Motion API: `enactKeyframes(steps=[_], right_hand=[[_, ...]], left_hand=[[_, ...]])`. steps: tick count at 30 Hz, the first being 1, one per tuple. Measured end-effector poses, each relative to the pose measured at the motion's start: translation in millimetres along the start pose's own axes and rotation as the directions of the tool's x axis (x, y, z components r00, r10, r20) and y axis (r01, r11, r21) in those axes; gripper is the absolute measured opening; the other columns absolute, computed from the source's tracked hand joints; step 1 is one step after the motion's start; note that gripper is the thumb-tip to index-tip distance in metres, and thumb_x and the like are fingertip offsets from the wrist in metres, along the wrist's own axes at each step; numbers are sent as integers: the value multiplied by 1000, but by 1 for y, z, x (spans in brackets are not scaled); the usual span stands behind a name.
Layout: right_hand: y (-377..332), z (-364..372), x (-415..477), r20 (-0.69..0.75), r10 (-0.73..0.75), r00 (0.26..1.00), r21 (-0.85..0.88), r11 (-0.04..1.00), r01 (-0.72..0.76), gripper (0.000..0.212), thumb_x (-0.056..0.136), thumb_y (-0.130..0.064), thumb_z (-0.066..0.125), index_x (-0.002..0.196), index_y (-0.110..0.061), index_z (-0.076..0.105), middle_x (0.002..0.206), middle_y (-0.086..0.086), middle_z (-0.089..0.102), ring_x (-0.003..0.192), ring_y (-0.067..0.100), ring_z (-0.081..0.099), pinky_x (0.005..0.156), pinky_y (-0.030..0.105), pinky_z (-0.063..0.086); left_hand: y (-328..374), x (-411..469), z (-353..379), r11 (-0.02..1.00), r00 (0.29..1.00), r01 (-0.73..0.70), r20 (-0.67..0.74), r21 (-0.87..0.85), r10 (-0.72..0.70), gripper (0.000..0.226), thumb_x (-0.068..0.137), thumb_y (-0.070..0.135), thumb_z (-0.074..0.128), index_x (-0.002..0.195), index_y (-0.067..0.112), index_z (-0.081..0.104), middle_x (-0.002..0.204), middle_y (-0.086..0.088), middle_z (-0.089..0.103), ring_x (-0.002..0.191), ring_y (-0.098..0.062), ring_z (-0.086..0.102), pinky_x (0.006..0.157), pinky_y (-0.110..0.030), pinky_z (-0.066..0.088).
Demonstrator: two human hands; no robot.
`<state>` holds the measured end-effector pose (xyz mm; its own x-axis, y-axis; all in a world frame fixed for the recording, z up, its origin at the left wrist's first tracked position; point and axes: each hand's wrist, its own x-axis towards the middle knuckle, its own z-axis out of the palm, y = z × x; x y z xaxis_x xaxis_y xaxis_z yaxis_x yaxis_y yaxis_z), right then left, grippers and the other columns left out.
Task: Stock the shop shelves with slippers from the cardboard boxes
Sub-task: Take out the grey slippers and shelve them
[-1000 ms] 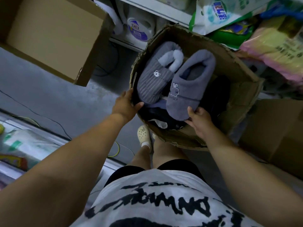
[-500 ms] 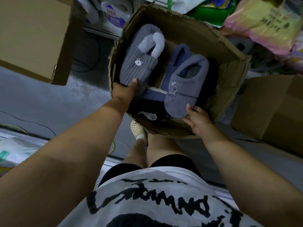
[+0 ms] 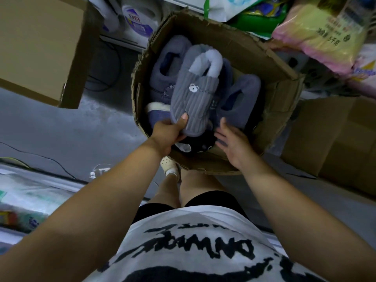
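Firmly, left hand (image 3: 168, 133) fingers grip a ribbed grey slipper (image 3: 193, 99); right hand (image 3: 234, 145) fingers spread, empty

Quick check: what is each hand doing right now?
Left hand: grips the ribbed grey slipper by its toe.
Right hand: open, holding nothing.

The light here is dim and cool with a bluish-grey cast, and I cannot tell where it comes from; shadows are soft, though the near inside of the cardboard box (image 3: 234, 43) sinks almost to black. The brightest patches are the pale packets (image 3: 317, 27) in the upper right and my white shirt (image 3: 183, 231) at the bottom, neither washed out. The wide lens bends the edges and swells my forearms (image 3: 71, 210) in the lower corners, and the goods (image 3: 24, 200) at lower left are smeared, while the ribbed slipper (image 3: 193, 98) at centre is fairly sharp.
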<state>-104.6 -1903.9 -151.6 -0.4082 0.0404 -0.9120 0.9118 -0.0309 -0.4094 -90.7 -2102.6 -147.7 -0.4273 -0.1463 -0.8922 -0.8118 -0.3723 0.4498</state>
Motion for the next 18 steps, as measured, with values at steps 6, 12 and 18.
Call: enactKeyframes(steps=[6,12,18], right_hand=[[11,16,5,159,46,986,87,994,-60,40,90,-44,71,124,-27,58,116,-6,69,109,16,66,101,44,50],[6,8,11,151,38,988,94,994,-53,60,72,-45,78,122,-17,63,127,3,70,119,23,65,86,39,58],[-11,3,27,-185,-199,962,-252,956,149,61,86,-45,77,131,-8,59,122,-1,65,112,17,62,88,26,51]], left_hand=[[-24,-5,0,989,989,101,96,108,-112,53,91,39,72,127,1,64,124,-14,70,112,-28,69,96,-47,58],[-13,-5,4,981,981,139,113,135,-155,46,96,35,67,127,1,62,125,-14,69,114,-28,67,91,-40,60],[-6,19,9,953,999,-46,8,299,46,23,100,27,64,109,6,67,109,-11,71,103,-27,68,98,-41,55]])
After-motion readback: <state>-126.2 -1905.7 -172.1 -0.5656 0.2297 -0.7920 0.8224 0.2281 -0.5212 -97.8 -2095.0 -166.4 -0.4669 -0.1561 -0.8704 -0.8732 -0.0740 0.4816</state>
